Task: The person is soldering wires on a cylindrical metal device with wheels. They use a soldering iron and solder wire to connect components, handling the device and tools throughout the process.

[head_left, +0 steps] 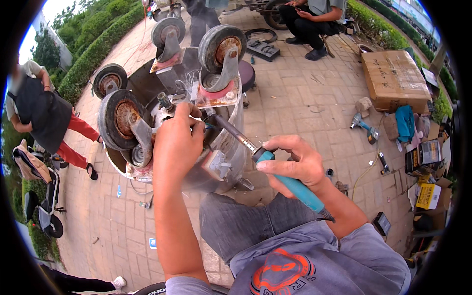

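Note:
An upturned round metal machine body [227, 169] stands in front of me, with rusty caster wheels such as the near left one [119, 120] and the right one [222, 49] pointing up. In my right hand [304, 162] is a soldering iron [295, 191] with a teal handle. Its dark metal shaft slants up and left into the machine, close to my left fingertips. My left hand [178, 140] reaches between the casters, fingers pinched together; what they grip is hidden. A brass-coloured fitting [164, 101] and loose thin wires [189, 81] are just beyond it.
On the paved ground at right lie a teal cordless drill [365, 129], a black-handled tool [383, 163] and a large cardboard box [396, 81]. A round stool [247, 74] stands behind the machine. One person sits at the back; another stands at left near a scooter [46, 201].

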{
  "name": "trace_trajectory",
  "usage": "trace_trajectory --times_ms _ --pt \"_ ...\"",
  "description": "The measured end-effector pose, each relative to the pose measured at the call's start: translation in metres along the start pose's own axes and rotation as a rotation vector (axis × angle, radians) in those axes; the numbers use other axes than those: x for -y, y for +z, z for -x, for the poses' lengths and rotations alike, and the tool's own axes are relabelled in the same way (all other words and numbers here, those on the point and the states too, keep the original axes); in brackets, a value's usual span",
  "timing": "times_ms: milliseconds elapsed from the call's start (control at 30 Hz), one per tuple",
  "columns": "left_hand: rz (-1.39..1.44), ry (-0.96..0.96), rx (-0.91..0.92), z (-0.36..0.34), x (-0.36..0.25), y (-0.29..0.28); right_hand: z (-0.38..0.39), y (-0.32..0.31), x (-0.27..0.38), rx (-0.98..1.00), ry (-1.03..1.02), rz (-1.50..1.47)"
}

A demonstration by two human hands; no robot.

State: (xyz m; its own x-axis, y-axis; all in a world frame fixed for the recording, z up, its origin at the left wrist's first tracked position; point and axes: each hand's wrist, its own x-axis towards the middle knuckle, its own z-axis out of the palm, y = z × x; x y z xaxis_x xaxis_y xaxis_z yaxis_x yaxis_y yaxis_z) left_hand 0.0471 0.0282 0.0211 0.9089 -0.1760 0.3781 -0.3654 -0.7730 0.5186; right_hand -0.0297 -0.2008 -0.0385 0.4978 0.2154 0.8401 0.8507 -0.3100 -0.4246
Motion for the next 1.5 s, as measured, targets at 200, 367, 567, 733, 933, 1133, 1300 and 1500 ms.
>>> trace_trajectory --times_ms 200,367,567,733,933,1133,1300,1500 --pt "-0.005 0.009 -0.006 0.0003 0.0013 0.0000 0.0048 0.0004 0.0018 0.012 0.069 -0.034" --pt "0.005 0.020 -0.013 0.0007 0.0021 0.0000 0.0045 -0.0017 0.0030 0.064 0.051 -0.050" --pt "0.016 0.009 -0.010 0.0007 0.0013 -0.0003 0.0031 -0.0021 0.0030 0.063 0.029 0.006" --pt "0.011 0.009 -0.003 0.0005 0.0014 -0.0007 -0.0002 -0.0010 0.0014 0.036 -0.027 0.050" --pt "0.018 0.010 -0.010 0.0007 0.0013 -0.0007 0.0005 -0.0006 -0.0009 0.029 -0.038 0.054" --pt "0.015 -0.004 -0.007 0.0009 0.0004 -0.0011 0.0008 -0.0009 0.0003 0.029 -0.001 0.041" --pt "0.010 -0.004 -0.011 0.0012 0.0010 -0.0008 0.0031 0.0001 0.0007 0.016 0.041 -0.005" --pt "0.024 0.002 -0.005 0.0012 -0.0005 -0.0010 0.0031 -0.0004 0.0009 -0.068 0.056 -0.039"
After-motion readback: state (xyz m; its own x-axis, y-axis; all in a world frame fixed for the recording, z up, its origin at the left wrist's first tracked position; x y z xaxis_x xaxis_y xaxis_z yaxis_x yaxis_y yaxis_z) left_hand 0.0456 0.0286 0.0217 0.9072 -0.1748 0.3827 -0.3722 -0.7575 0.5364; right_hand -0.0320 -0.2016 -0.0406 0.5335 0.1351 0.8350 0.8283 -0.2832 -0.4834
